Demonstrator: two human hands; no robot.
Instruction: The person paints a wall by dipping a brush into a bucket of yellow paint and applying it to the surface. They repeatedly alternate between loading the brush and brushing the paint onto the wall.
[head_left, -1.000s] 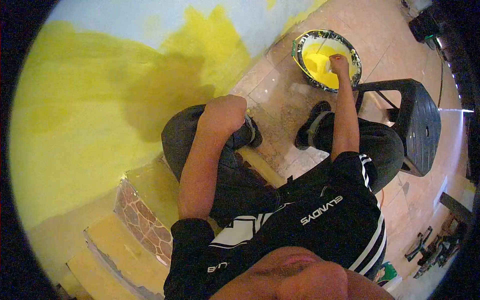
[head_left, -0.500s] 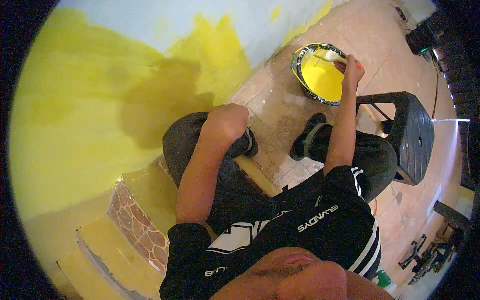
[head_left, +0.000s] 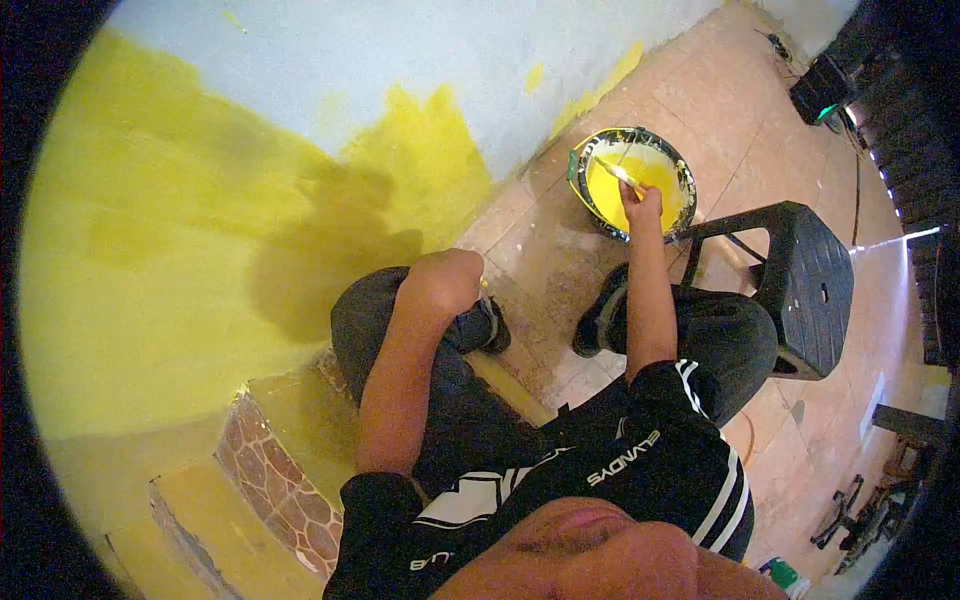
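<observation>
Our right hand (head_left: 641,205) reaches forward at full arm's length, over the near edge of the bucket (head_left: 686,178). It is closed in a fist around the handle of the brush (head_left: 619,175). The brush runs up and to the left from that grip, and its far end lies over the yellow paint (head_left: 606,196) inside the bucket. We cannot tell whether the bristles touch the paint.

The bucket stands on the tiled floor (head_left: 560,250), close to the foot of the wall (head_left: 200,250) and just beyond our right shoe (head_left: 595,322). A dark plastic stool (head_left: 810,290) stands just beside the bucket, on its right.

Our left hand (head_left: 443,282) rests on the left knee, well apart from bucket and brush. It is bent down at the wrist, so only its back shows. Its fingers are hidden, and we cannot tell whether they are spread or curled, nor whether they hold anything.

The wall to our left is largely covered in yellow, with bare pale surface above. A stone-faced step (head_left: 280,460) lies below the left arm.
</observation>
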